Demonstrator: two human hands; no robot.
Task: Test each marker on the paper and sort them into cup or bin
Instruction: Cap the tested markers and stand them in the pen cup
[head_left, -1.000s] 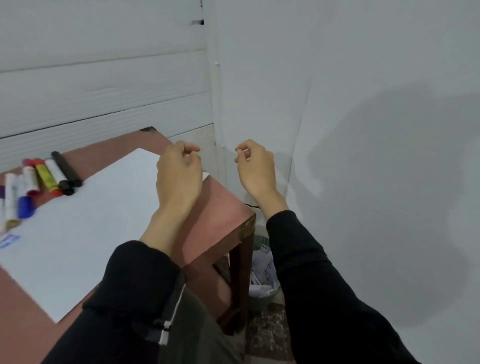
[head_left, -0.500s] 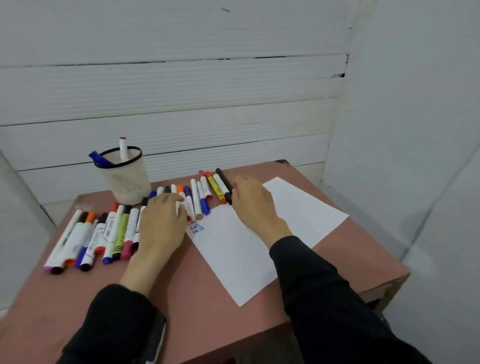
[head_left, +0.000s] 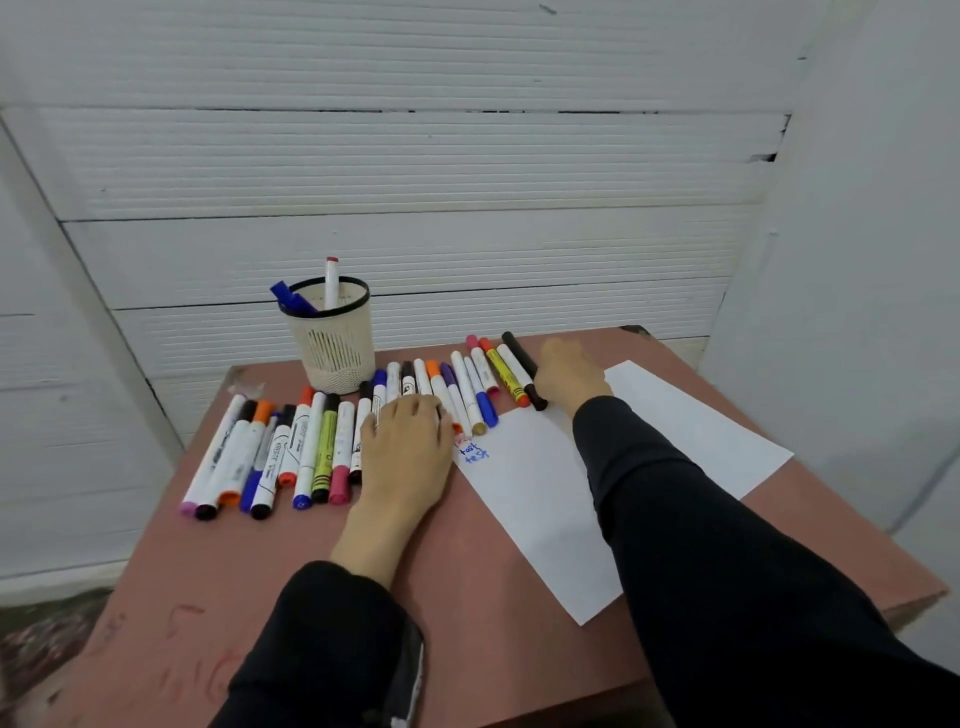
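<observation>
**A:** Head view: how far along are you?

**B:** Barely started, I'd judge. The cup (head_left: 332, 340) near the table's (head_left: 291, 571) far edge holds only two or three markers, one white and upright, a blue one leaning at the rim. The paper (head_left: 540, 499) carries a few blue scribbles and a touch of red at its near-left corner, so very few have been tested. A long row of markers (head_left: 322, 441) lies unsorted from the left edge to the far right corner.

**A:** And your hands?

**B:** My left hand (head_left: 410, 441) lies on the middle of the row, fingers bent over the barrels; I cannot tell whether it grips one. My right hand (head_left: 569, 374) is at the row's right end, touching or just beside the black marker (head_left: 523, 369). It is blurred, so I cannot tell that grip either.

**A:** The bin?

**B:** Not in view here.

**A:** The surroundings?

**B:** A reddish-brown table with faint red marks near its front-left corner, pushed towards a corner of white ribbed wall panels, with dark gaps at the seams.
</observation>
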